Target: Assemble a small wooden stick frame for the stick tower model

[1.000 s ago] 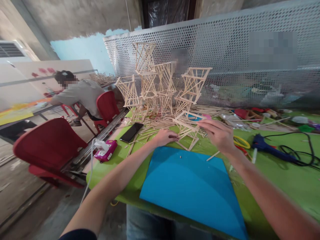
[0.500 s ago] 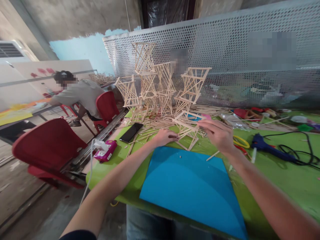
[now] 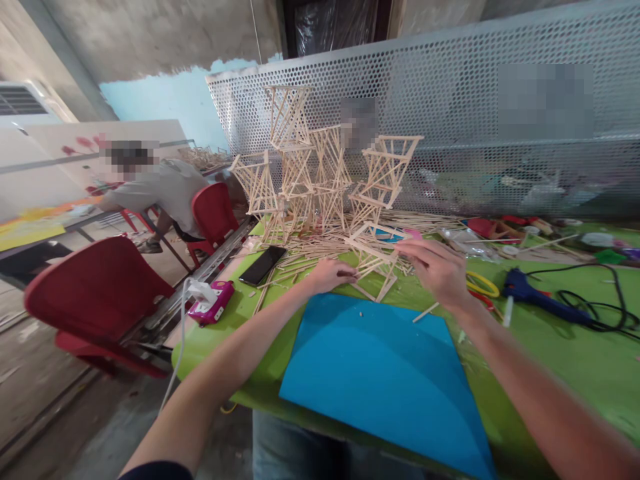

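A small frame of thin wooden sticks (image 3: 374,257) lies tilted on the green table (image 3: 565,347), just beyond a blue sheet (image 3: 380,373). My left hand (image 3: 329,274) is closed on the frame's lower left sticks. My right hand (image 3: 439,269) pinches the frame's upper right corner with its fingertips. Behind them rise several tall stick towers (image 3: 320,167) above a heap of loose sticks (image 3: 310,247).
A black phone (image 3: 263,264) and a pink box with a white plug (image 3: 213,298) lie left. A blue glue gun (image 3: 543,298) with black cable, yellow rings and scraps lie right. Red chairs (image 3: 95,300) stand left; a person (image 3: 160,187) sits at another table. A perforated metal screen (image 3: 475,113) backs the table.
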### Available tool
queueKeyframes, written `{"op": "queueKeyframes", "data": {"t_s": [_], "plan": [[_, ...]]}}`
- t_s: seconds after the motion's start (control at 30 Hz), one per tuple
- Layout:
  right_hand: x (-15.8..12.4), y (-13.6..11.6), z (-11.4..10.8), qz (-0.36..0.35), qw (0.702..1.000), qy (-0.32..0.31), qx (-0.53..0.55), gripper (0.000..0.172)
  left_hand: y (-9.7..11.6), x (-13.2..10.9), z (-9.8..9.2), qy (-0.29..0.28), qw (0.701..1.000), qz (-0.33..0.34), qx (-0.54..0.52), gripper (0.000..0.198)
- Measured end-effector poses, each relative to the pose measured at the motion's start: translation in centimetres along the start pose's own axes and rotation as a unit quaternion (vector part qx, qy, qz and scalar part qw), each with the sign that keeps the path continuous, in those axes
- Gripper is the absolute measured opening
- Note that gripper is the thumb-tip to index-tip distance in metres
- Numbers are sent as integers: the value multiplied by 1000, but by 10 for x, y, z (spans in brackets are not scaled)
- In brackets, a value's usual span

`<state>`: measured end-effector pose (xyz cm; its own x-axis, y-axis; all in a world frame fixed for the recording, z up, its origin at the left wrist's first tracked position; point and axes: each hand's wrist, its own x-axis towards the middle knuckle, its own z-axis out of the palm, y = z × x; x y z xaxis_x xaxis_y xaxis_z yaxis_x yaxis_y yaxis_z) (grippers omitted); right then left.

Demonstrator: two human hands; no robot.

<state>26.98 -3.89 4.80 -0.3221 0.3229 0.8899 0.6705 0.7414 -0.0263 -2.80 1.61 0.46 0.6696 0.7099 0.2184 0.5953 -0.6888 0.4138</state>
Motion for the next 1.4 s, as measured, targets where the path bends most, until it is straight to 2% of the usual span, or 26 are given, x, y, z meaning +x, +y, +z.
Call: {"op": "queueKeyframes", "data": {"t_s": [0.53,1.4], "plan": [[0,0,-1,15,1000,-4,-4,29,3,0,-2,-7,1000,-7,-18,24],[1,0,1,0,1000,11,7,32,6,0,-3,-9,1000,-9,-7,24]]}}
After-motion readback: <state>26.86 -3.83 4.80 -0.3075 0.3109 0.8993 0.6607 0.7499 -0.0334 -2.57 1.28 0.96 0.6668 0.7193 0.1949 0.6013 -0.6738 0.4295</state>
